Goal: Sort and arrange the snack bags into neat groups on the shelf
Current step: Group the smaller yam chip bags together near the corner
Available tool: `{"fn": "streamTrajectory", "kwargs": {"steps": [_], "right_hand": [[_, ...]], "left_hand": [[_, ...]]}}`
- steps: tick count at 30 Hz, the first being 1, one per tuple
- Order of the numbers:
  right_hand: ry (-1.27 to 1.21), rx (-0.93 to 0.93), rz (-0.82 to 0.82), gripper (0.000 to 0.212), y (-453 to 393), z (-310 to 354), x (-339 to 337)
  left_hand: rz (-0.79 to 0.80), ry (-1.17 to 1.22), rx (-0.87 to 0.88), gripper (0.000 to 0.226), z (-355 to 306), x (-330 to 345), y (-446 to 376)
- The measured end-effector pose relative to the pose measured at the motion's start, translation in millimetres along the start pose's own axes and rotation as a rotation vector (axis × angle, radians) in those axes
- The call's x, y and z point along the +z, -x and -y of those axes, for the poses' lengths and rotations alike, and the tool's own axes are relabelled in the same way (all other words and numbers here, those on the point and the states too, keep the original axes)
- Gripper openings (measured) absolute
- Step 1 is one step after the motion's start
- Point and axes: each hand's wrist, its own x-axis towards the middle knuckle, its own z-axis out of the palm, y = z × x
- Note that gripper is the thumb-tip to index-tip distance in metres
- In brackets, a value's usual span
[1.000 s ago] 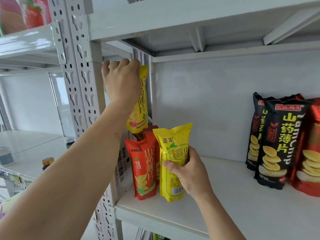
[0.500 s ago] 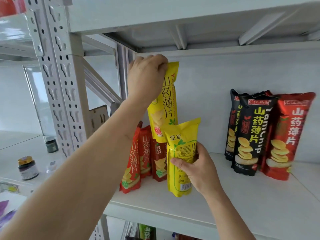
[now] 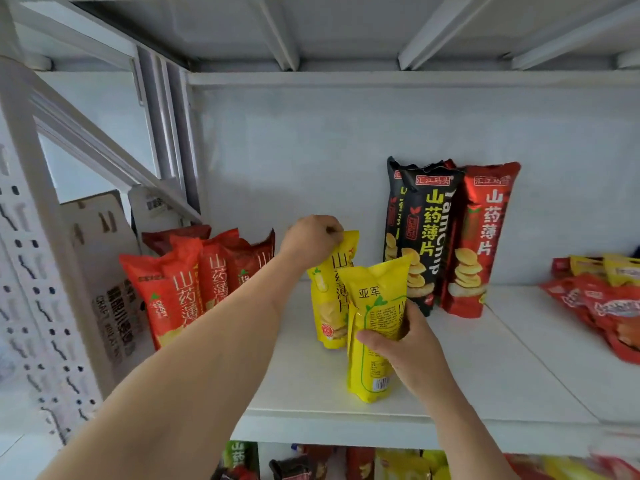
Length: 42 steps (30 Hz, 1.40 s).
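On the white shelf (image 3: pixel 502 375) my left hand (image 3: pixel 311 239) pinches the top of a yellow chip bag (image 3: pixel 327 306) that stands upright mid-shelf. Just in front of it, my right hand (image 3: pixel 407 348) grips a second yellow chip bag (image 3: pixel 372 368) around its middle, its base on the shelf board near the front edge. Several red chip bags (image 3: pixel 180 289) stand in a row at the left. Two black chip bags (image 3: pixel 424 233) and a tall red chip bag (image 3: pixel 479 237) lean against the back wall to the right.
A pile of small red and yellow packets (image 3: pixel 602 299) lies at the far right. A perforated white upright (image 3: pixel 38 271) and a diagonal brace (image 3: pixel 104 147) bound the left side. More snack bags (image 3: pixel 346 462) fill the shelf below.
My left hand has brought its yellow bag down from high near the left post to stand on the shelf behind the other yellow bag. The view has shifted right.
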Motion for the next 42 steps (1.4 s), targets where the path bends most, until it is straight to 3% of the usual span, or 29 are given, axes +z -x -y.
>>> {"fn": "streamTrajectory", "kwargs": {"steps": [6, 10, 12, 16, 20, 28, 30, 34, 35, 37, 40, 42], "right_hand": [[-0.078, 0.014, -0.031, 0.050, 0.2, -1.8, -9.2], [-0.141, 0.026, -0.040, 0.056, 3.9, -2.4, -6.9], [-0.158, 0.049, -0.032, 0.063, 7.1, -5.4, -5.9], [-0.135, 0.105, 0.030, 0.079, 15.3, -18.0, -2.3], [-0.117, 0.152, 0.031, 0.065, 20.4, -31.1, 5.8], [-0.064, 0.184, -0.064, 0.068, 11.0, -38.2, 25.2], [-0.023, 0.178, -0.084, 0.064, 9.0, -34.9, 28.7], [0.039, 0.155, -0.104, 0.059, 6.5, -30.0, 35.5], [0.051, 0.149, -0.107, 0.057, 5.6, -28.6, 37.7], [0.050, 0.135, -0.110, 0.048, 3.7, -24.1, 41.0], [0.026, 0.107, -0.053, 0.045, 4.3, -20.5, 41.0], [0.023, 0.109, 0.024, 0.052, 6.0, -25.3, 36.8]], "left_hand": [[-0.011, 0.190, 0.012, 0.026, 2.6, 18.2, 1.8], [-0.079, 0.604, -0.129, 0.079, 15.7, 33.1, 20.8], [-0.016, 0.801, -0.201, 0.087, 28.9, 47.8, 34.7], [0.134, 0.939, -0.243, 0.069, 56.7, 78.9, 43.3], [0.160, 0.994, -0.258, 0.043, 57.3, 84.4, 37.6], [0.186, 1.007, -0.246, 0.037, 47.4, 89.6, 45.6], [0.214, 1.084, -0.206, 0.051, 46.6, 84.3, 59.8], [0.227, 1.061, -0.109, 0.135, 58.8, 82.8, 88.8], [0.255, 1.034, -0.082, 0.146, 60.4, 83.2, 95.2], [0.324, 1.042, -0.037, 0.145, 57.8, 85.2, 103.9], [0.354, 1.078, 0.018, 0.115, 50.8, 87.3, 106.1], [0.345, 1.066, 0.023, 0.126, 52.5, 87.7, 101.5]]}}
